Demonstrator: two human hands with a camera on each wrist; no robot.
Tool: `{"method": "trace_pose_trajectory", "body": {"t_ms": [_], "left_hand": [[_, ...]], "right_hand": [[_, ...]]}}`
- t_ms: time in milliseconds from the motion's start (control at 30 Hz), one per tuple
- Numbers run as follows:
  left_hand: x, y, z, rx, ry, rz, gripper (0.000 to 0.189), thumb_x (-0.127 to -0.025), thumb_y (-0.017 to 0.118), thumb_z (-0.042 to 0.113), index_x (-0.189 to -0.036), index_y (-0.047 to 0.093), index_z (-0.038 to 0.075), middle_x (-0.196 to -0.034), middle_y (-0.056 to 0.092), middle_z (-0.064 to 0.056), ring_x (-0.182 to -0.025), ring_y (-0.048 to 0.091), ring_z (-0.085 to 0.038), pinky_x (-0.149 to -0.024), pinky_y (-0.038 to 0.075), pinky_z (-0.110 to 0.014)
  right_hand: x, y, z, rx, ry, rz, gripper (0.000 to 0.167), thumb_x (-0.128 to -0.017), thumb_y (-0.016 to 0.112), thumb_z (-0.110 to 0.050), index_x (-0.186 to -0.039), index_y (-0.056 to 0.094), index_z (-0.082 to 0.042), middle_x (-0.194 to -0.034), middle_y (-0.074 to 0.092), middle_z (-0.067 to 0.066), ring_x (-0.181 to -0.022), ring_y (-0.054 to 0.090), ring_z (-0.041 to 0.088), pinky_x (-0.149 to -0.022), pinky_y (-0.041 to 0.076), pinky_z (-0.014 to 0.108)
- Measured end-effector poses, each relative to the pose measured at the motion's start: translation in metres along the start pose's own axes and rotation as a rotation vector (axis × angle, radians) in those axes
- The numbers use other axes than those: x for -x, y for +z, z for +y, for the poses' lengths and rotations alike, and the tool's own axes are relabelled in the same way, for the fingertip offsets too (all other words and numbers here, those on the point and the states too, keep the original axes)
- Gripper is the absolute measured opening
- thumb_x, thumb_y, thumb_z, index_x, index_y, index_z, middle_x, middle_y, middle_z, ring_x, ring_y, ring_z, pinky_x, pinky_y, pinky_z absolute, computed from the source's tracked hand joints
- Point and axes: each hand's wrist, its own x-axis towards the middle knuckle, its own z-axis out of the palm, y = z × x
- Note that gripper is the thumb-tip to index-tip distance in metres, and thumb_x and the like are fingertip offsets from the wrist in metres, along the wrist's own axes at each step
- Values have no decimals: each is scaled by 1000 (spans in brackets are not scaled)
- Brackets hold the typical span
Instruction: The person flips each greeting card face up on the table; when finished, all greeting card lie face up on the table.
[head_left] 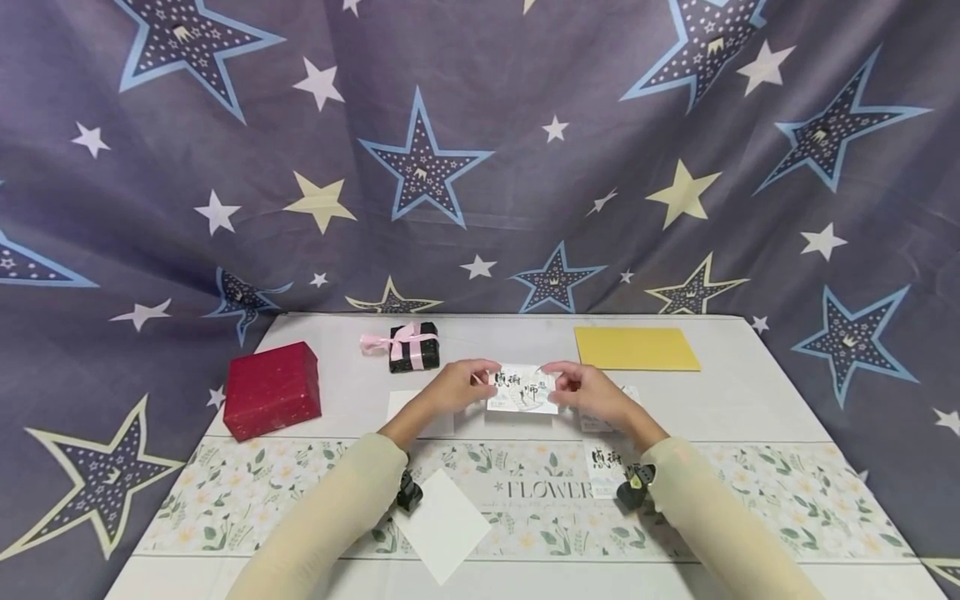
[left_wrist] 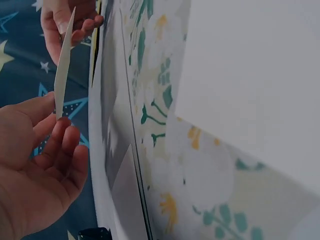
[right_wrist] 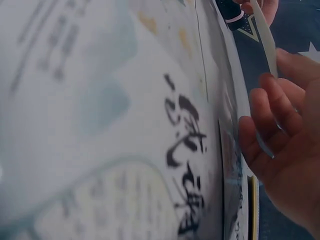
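A white card with black brush lettering is held up above the table between both hands. My left hand pinches its left edge between thumb and fingers, and my right hand pinches the right edge. Seen edge-on in the left wrist view, the card looks thin and slightly bowed. Below the right forearm lies another lettered card, partly covered by the wrist camera. A further card shows in part under the right hand. Near the left forearm lies a blank white card, turned at an angle.
A dark red box stands at the table's left. Behind the left hand sits a small black gift box with a pink ribbon. A yellow envelope-like sheet lies at the back right. Another white card is partly behind the left forearm. A star-patterned curtain hangs behind.
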Motion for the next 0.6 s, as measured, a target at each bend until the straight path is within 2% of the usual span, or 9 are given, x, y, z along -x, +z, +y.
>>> {"method": "trace_pose_trajectory", "body": {"t_ms": [233,433,600], "left_hand": [[-3,6,3,-134,19,-63,49,-92,75,18,-139,62,9,-96,66,0,-87,62,-11,-78,51,-26],[-4,14,6,-232,15,-118,60,-90,78,23,-144,57,7,-92,62,2,-79,52,-10,-74,47,-25],[-5,19,8,-272,13,-127,62,-89,79,24,-144,56,8,-87,60,4,-77,50,-9,-72,45,-25]], "right_hand": [[3,-2,0,160,-21,-57,61,-87,80,-15,-144,57,-12,-91,65,2,-80,59,15,-72,50,23],[2,-5,1,252,-33,-71,61,-87,80,-14,-143,57,-12,-88,64,0,-76,58,13,-71,50,24],[3,-8,2,316,-61,-81,60,-87,80,-13,-142,58,-10,-86,64,-2,-73,57,10,-69,49,24]]}}
